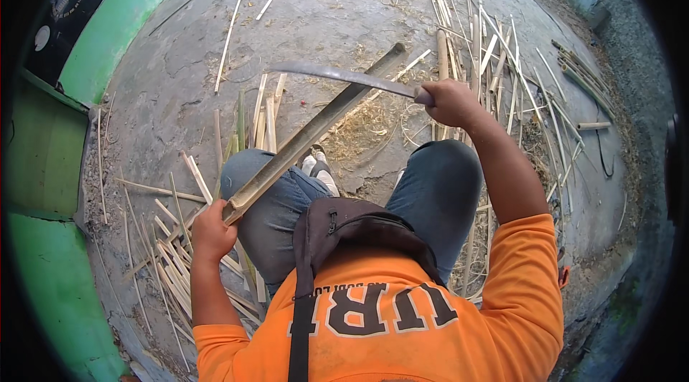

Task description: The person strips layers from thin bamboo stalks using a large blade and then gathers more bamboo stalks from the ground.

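My left hand is closed round the near end of a long split bamboo half. The bamboo slants up and to the right across my left thigh, its hollow side showing. In my right hand is the handle of a machete with a long, slightly curved blade. Pointing left, the blade crosses over the bamboo near its far end; whether they touch I cannot tell.
Bamboo strips lie heaped beside my left leg. More long bamboo pieces spread over the concrete floor ahead and to the right. Pale shavings lie between my feet. A green wall stands at the left.
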A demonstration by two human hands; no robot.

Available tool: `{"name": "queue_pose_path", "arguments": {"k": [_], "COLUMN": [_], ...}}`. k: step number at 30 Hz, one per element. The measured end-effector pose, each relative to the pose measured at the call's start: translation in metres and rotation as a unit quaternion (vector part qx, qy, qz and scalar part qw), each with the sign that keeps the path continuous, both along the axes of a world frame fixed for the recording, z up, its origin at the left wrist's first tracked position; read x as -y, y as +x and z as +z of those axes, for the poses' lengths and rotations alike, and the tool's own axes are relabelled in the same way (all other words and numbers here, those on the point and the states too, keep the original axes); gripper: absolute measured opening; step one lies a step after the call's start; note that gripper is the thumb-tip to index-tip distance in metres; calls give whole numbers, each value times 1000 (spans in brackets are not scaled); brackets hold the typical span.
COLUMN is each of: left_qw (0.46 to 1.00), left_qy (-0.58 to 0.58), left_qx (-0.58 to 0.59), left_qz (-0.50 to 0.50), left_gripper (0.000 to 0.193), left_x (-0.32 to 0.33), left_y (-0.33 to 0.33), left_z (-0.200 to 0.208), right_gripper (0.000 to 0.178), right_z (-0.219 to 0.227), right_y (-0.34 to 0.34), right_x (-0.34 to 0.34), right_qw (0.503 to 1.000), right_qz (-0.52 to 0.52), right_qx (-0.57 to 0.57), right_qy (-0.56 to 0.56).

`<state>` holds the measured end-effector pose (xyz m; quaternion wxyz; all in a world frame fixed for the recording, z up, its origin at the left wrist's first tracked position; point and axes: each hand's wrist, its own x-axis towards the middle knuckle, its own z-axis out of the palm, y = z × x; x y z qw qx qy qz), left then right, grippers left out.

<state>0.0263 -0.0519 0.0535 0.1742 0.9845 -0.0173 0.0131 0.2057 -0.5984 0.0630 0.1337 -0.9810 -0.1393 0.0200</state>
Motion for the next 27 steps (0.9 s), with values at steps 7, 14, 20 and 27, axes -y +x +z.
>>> {"name": "queue_pose_path", "arguments": {"k": [7, 14, 20, 27], "left_qw": [1000, 1000, 999, 998], "left_qy": [16, 21, 30, 35], "left_qx": [-3, 0, -32, -39], "left_qz": [-9, -5, -18, -19], "left_gripper": [25, 26, 32, 36], "left_x": [6, 0, 5, 2], "left_y": [7, 2, 9, 1], "left_z": [1, 2, 4, 5], "right_gripper": [18, 12, 11, 10], "right_z": [-6, 2, -19, -3], "right_y": [24, 0, 22, -9], "right_x": [21, -63, 16, -45], "right_qw": [989, 991, 985, 997], "right_qz": [-140, 87, -155, 22], "right_qx": [38, 53, 74, 49], "right_qy": [-17, -91, -30, -52]}}
